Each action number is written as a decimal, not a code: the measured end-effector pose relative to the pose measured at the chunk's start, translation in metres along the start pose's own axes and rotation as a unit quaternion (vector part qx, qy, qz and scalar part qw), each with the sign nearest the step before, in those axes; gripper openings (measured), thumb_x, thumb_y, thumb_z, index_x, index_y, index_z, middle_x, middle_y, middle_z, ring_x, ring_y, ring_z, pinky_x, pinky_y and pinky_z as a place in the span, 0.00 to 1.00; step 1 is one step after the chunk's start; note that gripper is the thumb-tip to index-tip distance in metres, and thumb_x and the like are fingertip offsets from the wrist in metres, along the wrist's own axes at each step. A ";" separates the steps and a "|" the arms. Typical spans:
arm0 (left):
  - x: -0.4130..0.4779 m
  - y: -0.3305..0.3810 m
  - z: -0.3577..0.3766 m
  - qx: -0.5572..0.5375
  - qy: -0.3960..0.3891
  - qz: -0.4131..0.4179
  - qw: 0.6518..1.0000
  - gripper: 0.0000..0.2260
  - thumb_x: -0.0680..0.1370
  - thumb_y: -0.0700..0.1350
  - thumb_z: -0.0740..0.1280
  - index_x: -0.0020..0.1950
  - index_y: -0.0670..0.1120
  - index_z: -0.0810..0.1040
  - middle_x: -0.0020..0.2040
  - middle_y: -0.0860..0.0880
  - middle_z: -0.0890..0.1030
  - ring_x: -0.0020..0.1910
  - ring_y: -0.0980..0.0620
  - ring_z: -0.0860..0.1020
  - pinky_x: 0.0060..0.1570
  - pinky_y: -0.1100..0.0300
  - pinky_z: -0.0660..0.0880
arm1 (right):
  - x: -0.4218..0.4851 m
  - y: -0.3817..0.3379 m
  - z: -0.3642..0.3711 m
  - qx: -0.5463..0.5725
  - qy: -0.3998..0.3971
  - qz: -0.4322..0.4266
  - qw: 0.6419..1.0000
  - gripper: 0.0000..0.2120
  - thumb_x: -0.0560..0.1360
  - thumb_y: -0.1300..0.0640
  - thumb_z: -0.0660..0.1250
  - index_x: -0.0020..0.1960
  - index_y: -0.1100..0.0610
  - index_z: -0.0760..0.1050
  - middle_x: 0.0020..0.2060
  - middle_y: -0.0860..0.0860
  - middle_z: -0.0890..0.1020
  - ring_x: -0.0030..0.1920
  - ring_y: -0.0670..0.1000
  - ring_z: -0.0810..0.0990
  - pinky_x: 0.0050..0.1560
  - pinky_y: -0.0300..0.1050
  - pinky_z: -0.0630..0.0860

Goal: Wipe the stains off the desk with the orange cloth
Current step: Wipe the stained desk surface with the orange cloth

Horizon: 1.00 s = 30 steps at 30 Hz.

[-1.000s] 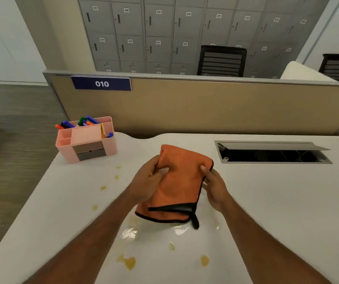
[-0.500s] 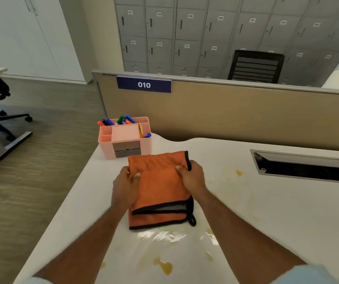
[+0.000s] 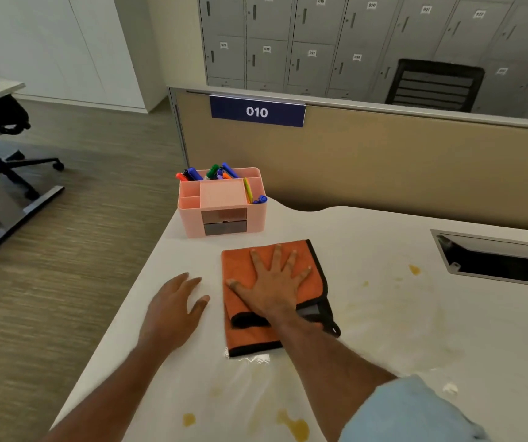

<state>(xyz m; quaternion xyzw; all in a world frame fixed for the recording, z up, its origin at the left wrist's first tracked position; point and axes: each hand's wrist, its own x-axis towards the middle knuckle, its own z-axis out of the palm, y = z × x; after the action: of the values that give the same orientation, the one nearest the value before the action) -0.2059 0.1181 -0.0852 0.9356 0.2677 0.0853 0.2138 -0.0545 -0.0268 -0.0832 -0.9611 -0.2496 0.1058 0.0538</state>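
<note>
Smearing is the main risk: the right hand (image 3: 275, 288) lies flat, fingers splayed wide, on the folded orange cloth (image 3: 249, 333) at the bench's (image 3: 383, 237) left end, and a wet sheen sits just at its near edge. Yellow stains (image 3: 297, 427) lie nearer the person, others (image 3: 414, 269) to the right. Pushing forward could knock the pink organiser (image 3: 224, 212), which stands just beyond. The left hand (image 3: 173, 309) rests open and empty beside the cloth.

Bare forearms — pale blue sleeve (image 3: 415, 409)
</note>
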 end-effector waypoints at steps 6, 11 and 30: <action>-0.005 -0.032 -0.004 0.075 -0.043 0.022 0.996 0.37 0.72 0.69 0.44 0.77 0.53 0.61 0.80 0.48 0.56 0.79 0.48 0.52 0.76 0.48 0.50 | -0.003 0.006 -0.004 -0.011 0.003 -0.073 0.997 0.42 0.68 0.21 0.43 0.77 0.38 0.45 0.79 0.55 0.46 0.77 0.66 0.40 0.68 0.76 0.36; -0.016 -0.025 -0.002 0.072 -0.049 0.028 0.996 0.41 0.71 0.73 0.40 0.78 0.54 0.58 0.80 0.50 0.53 0.79 0.49 0.48 0.76 0.50 0.45 | -0.040 0.038 0.001 0.025 0.048 -0.111 0.992 0.26 0.77 0.32 0.48 0.73 0.37 0.58 0.78 0.49 0.55 0.78 0.56 0.49 0.71 0.72 0.43; -0.073 -0.069 -0.015 0.082 -0.016 0.026 0.996 0.38 0.73 0.73 0.40 0.76 0.55 0.61 0.79 0.52 0.56 0.77 0.56 0.49 0.77 0.46 0.43 | -0.072 0.034 0.010 0.033 0.076 -0.147 0.986 0.28 0.74 0.36 0.52 0.72 0.41 0.63 0.75 0.50 0.63 0.74 0.60 0.61 0.66 0.70 0.59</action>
<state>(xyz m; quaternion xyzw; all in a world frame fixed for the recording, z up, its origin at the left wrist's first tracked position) -0.3034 0.1370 -0.1056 0.9578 0.2463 0.0536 0.1384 -0.1024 -0.0916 -0.0860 -0.9168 -0.3798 0.0315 0.1196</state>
